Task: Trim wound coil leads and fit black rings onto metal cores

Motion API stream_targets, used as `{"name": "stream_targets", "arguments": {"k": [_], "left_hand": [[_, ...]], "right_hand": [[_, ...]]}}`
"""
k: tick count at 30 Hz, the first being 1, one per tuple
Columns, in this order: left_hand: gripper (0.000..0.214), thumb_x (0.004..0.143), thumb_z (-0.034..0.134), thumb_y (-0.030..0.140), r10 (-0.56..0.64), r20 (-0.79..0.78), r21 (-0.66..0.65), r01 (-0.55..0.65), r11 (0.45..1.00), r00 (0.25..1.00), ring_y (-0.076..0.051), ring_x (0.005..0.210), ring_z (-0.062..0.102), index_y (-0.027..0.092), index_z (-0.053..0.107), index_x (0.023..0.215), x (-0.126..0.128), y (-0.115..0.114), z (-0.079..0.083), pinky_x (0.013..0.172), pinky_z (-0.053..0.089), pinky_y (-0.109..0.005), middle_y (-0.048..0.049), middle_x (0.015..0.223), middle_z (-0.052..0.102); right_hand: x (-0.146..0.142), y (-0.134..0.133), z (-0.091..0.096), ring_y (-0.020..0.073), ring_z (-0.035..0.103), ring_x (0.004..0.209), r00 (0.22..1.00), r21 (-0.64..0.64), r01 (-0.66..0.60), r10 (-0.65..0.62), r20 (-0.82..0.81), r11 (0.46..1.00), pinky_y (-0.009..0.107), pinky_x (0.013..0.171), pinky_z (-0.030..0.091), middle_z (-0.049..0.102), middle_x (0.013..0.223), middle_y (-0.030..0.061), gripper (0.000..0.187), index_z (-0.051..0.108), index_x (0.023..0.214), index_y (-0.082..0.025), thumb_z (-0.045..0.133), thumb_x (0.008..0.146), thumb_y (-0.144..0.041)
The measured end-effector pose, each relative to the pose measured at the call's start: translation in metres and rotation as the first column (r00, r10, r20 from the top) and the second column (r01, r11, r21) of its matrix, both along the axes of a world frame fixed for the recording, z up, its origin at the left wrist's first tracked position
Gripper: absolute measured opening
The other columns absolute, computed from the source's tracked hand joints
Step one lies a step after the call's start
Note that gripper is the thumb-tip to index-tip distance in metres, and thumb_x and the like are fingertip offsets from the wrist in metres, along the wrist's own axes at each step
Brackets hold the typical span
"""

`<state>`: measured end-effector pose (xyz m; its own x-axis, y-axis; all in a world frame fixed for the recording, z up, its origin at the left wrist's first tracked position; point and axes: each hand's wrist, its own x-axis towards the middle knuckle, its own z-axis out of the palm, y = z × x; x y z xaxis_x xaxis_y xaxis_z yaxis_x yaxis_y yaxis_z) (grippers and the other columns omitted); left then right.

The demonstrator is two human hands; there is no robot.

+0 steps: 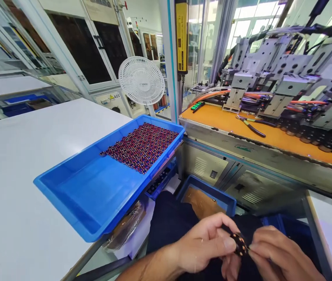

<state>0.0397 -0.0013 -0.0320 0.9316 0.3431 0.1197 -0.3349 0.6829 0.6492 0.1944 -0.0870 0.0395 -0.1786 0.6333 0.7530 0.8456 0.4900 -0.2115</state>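
At the bottom of the view my left hand (203, 244) grips a small black part with copper dots (240, 244) between thumb and fingers, held over my lap. My right hand (279, 255) pinches the same part from the right side with its fingertips. A blue tray (75, 191) stands on the white table (31, 156) to the left, with several small dark red and copper parts (142, 146) packed in its far end.
A machine with an orange deck (265, 134) and rows of grey clamping heads (294, 78) stands at the right; pliers (250, 125) lie on the deck. A white fan (141, 80) stands behind the tray. A blue bin (209, 197) sits below, by my knees.
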Motion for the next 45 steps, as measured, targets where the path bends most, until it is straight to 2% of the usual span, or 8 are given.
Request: {"name": "stream_targets", "arguments": {"k": [8,14,17,22,29,34,39,45], "left_hand": [[0.016,0.088,0.068,0.018,0.225,0.051,0.035,-0.227,0.973,0.973,-0.009,0.076,0.072,0.025,0.060,0.101,-0.012,-0.003,0.024,0.064,0.054,-0.016,0.0012,0.101,0.071],[0.027,0.074,0.083,0.030,0.329,0.081,-0.030,-0.328,0.944,0.941,-0.021,0.118,0.064,0.025,0.065,0.093,-0.013,0.003,0.029,0.102,0.047,-0.032,0.0013,0.102,0.073],[0.035,0.080,0.075,0.045,0.232,0.019,-0.023,-0.232,0.973,0.972,-0.018,0.106,0.068,0.022,0.065,0.105,-0.009,0.002,0.025,0.092,0.051,-0.027,-0.0043,0.106,0.072],[0.031,0.091,0.061,0.047,0.008,-0.083,0.044,-0.004,0.999,0.997,-0.008,0.056,0.063,0.016,0.063,0.096,-0.007,-0.002,0.018,0.056,0.047,-0.016,0.0000,0.065,0.066],[0.011,0.086,0.071,0.018,0.302,-0.046,0.201,-0.287,0.937,0.952,-0.008,0.073,0.070,0.024,0.063,0.092,-0.010,-0.002,0.028,0.070,0.055,-0.019,0.0032,0.092,0.072],[0.019,0.074,0.080,0.013,0.562,0.038,0.398,-0.529,0.750,0.826,-0.008,0.077,0.069,0.018,0.062,0.071,-0.005,-0.001,0.032,0.073,0.057,-0.017,0.0004,0.093,0.073],[0.026,0.073,0.080,0.009,0.640,0.050,0.428,-0.595,0.680,0.767,-0.013,0.086,0.074,0.024,0.071,0.092,-0.002,0.000,0.025,0.079,0.061,-0.022,0.0010,0.092,0.074],[0.030,0.076,0.078,0.009,0.578,0.005,0.407,-0.530,0.744,0.816,-0.020,0.096,0.076,0.028,0.076,0.100,-0.004,0.004,0.015,0.086,0.061,-0.028,-0.0033,0.113,0.075]], "right_hand": [[-0.012,0.003,0.003,0.0094,0.062,0.065,0.977,-0.136,0.112,-0.133,-0.163,0.984,0.019,0.060,0.051,0.063,0.071,0.0010,0.012,0.058,0.086,-0.017,0.052,0.094,-0.012],[-0.011,0.001,0.001,0.0101,0.058,0.067,0.936,-0.191,-0.043,-0.027,-0.350,0.981,0.022,0.061,0.049,0.060,0.073,0.0012,0.011,0.056,0.089,-0.017,0.051,0.091,-0.008],[-0.008,0.001,0.003,0.0106,0.057,0.067,0.929,-0.167,-0.143,0.074,-0.364,0.975,0.022,0.060,0.049,0.058,0.072,0.0015,0.010,0.055,0.090,-0.016,0.051,0.091,-0.007],[-0.006,0.001,0.006,0.0102,0.057,0.065,0.934,-0.135,-0.153,0.099,-0.343,0.979,0.021,0.059,0.049,0.059,0.072,0.0023,0.008,0.056,0.090,-0.015,0.051,0.092,-0.009],[-0.012,-0.001,0.001,0.0099,0.056,0.064,0.902,-0.161,-0.034,-0.039,-0.429,0.986,0.021,0.059,0.047,0.060,0.071,0.0023,0.011,0.059,0.085,-0.015,0.053,0.089,-0.006],[-0.017,-0.002,-0.003,0.0092,0.055,0.064,0.857,-0.180,-0.007,-0.087,-0.508,0.984,0.021,0.058,0.045,0.058,0.071,0.0011,0.010,0.059,0.083,-0.015,0.055,0.088,-0.007],[-0.024,-0.004,-0.005,0.0088,0.053,0.065,0.672,-0.310,-0.068,-0.186,-0.717,0.948,0.021,0.060,0.043,0.056,0.071,-0.0006,0.011,0.058,0.078,-0.016,0.058,0.089,-0.013],[-0.020,-0.003,-0.008,0.0071,0.043,0.059,0.313,-0.445,-0.506,-0.323,-0.893,0.739,0.019,0.056,0.038,0.051,0.065,-0.0031,0.025,0.056,0.069,-0.015,0.066,0.086,-0.030]]}}
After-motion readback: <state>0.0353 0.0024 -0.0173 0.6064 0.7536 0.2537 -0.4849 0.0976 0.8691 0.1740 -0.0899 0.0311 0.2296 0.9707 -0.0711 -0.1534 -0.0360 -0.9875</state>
